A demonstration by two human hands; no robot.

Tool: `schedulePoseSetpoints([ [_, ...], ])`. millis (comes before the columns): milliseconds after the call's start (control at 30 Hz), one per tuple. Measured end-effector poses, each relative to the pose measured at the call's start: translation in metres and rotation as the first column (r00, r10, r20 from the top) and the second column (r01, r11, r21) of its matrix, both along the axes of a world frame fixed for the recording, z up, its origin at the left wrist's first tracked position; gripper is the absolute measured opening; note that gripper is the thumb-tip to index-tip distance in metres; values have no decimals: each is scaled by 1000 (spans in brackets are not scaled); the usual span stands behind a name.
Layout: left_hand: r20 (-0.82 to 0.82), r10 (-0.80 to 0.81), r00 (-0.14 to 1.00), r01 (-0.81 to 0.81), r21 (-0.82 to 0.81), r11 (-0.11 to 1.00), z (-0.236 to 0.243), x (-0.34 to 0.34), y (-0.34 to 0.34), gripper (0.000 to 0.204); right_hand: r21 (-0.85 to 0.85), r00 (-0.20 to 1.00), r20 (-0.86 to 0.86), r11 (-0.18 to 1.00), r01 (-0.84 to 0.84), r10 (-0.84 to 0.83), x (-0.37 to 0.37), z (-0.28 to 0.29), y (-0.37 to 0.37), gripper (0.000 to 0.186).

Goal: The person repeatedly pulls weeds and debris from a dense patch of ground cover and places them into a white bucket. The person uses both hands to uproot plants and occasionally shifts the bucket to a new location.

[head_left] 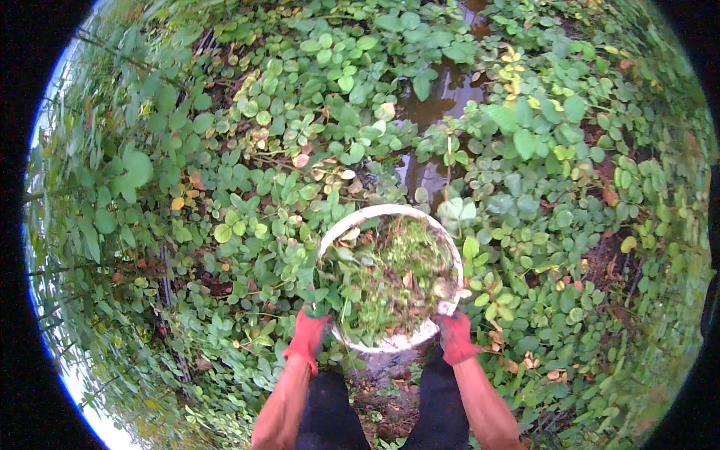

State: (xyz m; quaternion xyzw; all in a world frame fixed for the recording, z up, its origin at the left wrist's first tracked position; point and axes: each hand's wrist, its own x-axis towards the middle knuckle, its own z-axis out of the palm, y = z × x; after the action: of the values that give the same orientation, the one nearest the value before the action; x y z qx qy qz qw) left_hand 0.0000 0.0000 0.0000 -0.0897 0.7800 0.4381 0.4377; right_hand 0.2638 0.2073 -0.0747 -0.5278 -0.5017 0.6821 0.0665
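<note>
A round white bucket (pixel 391 210) is held out in front of my legs, its mouth facing up toward me. Pulled weeds (pixel 390 281), green with some brown stems and roots, fill it. My left hand (pixel 305 339), in a red glove with dark grey on the fingers, is closed at the left near side of the rim, partly behind leaves. At the right near side my right hand (pixel 457 339), gloved the same way, is closed on the rim by a small lug. The bucket's walls and underside are mostly hidden, as are my fingertips.
Low leafy plants (pixel 285 172) grow densely on both sides. A narrow ditch of brown water (pixel 442 97) runs ahead between them. Below the bucket, a strip of wet soil (pixel 386 409) with fallen leaves shows between my dark-trousered legs (pixel 330 412).
</note>
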Motion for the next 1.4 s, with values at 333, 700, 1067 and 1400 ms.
schedulePoseSetpoints([
  [333,-95,-479,873,479,-18,877,130,57,155,65,-257,860,-70,842,475,-506,68,156,114,30],
  [700,-51,-378,924,354,480,803,65,-79,273,63,-168,746,-103,750,639,-658,-44,179,205,21],
  [1067,-147,-431,890,451,159,878,86,-247,388,37,-46,767,33,765,642,-641,-199,175,316,27],
  [1400,-103,-355,929,366,141,920,-38,-373,630,31,-231,846,-74,835,500,-527,-325,11,526,24],
])
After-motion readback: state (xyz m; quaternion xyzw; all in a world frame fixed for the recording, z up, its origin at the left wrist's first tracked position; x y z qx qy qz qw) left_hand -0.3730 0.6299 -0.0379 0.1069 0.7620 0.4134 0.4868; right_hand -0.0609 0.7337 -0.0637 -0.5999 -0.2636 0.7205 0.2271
